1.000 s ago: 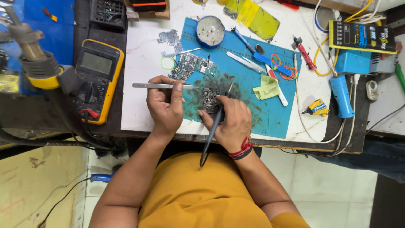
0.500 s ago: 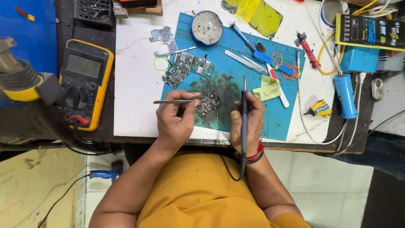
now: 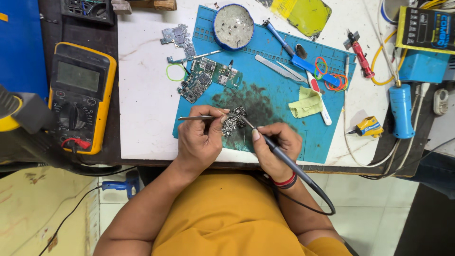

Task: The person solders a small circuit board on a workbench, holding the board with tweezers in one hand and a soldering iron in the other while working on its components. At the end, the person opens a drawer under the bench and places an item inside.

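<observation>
My left hand (image 3: 201, 140) pinches metal tweezers (image 3: 194, 118) whose tips reach a small dark circuit board (image 3: 232, 122) on the blue work mat (image 3: 275, 102). My right hand (image 3: 277, 144) grips a soldering iron (image 3: 284, 159) like a pen. Its tip touches the right edge of that board, and its black cable trails back toward my body. Both hands rest at the mat's near edge, over a dark stained patch.
More circuit boards (image 3: 204, 78) lie at the mat's far left, a round tin (image 3: 233, 20) at the back. A yellow multimeter (image 3: 80, 95) sits to the left, a yellow cloth (image 3: 305, 104), spare tweezers (image 3: 277, 68) and a blue tool (image 3: 402, 111) to the right.
My right hand has swung the soldering iron from upright down onto the board. My left hand stays on the tweezers at the board. The view has moved closer.
</observation>
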The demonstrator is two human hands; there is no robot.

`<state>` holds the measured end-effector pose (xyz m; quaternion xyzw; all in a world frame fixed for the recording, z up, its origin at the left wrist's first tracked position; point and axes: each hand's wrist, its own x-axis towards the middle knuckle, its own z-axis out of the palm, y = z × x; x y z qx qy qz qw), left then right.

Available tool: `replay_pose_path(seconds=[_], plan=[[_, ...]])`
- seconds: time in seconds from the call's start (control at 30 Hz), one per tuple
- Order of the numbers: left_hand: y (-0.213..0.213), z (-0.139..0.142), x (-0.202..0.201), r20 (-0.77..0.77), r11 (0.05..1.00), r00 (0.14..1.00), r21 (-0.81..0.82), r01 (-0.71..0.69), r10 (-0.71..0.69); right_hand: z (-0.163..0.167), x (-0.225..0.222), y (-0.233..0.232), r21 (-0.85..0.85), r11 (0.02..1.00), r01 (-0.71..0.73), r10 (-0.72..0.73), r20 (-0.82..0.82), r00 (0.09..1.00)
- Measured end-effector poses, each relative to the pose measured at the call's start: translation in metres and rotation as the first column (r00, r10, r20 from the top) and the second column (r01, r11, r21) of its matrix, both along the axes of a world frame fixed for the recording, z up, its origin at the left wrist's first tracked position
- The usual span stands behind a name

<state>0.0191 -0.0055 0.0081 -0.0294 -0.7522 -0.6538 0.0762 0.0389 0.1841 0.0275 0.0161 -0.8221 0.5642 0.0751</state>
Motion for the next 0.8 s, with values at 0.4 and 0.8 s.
replay_pose_path(seconds=[0.4,0.8], plan=[[-0.002,0.001,0.011,-0.012,1.0,1.0,0.012,0.019,-0.019,0.013,0.004,-0.007,0.111,0.993,-0.036,0.041,-0.039,0.998],[-0.003,0.003,0.013,-0.012,1.0,1.0,0.012,0.028,-0.028,0.017,0.003,-0.011,0.232,0.971,-0.062,0.1,-0.159,0.982]])
